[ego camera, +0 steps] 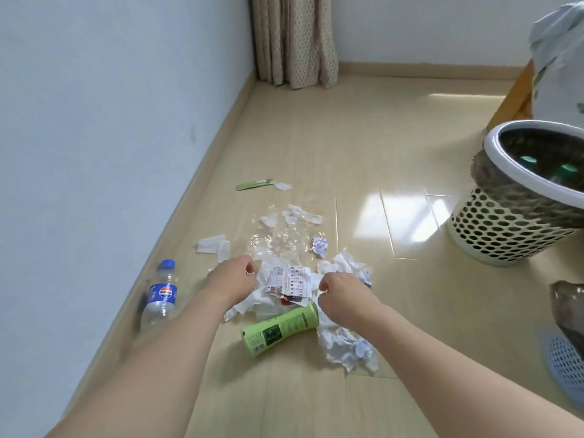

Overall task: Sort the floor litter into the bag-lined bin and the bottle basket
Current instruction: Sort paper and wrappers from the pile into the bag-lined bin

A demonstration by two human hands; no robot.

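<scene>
The fingers [249,270] of the left hand [232,279] are curled inward at the left edge of a heap of white paper and printed leaflets [287,282], and appear to be pinching that edge; the contact itself is partly hidden by the knuckles. The fingers of the right hand [339,287] are curled likewise at the heap's right edge, against crumpled tissue [346,267], though whether anything is actually clamped there cannot be told. Both hands are set on opposite sides of the heap, which is judged to be a gathering grasp: loose sheets are best scooped together from two sides so that they can be lifted as one bundle.

Just near of the heap, a green bottle [279,330] lies on its side, touching the paper, and a second wad of crumpled paper [347,346] lies to its right. Farther off, clear plastic film [278,238] and small white scraps are scattered on the floor [316,137]. A clear drinks bottle [159,295] with a blue cap and label lies at the left, beside the skirting.

At the far right stands a perforated bin [505,235] lined with a dark bag, green caps being visible inside. At the near right edge a blue mesh container [565,358] is partly in view, with a dark bag above it. Much litter is judged to be left unsorted.
</scene>
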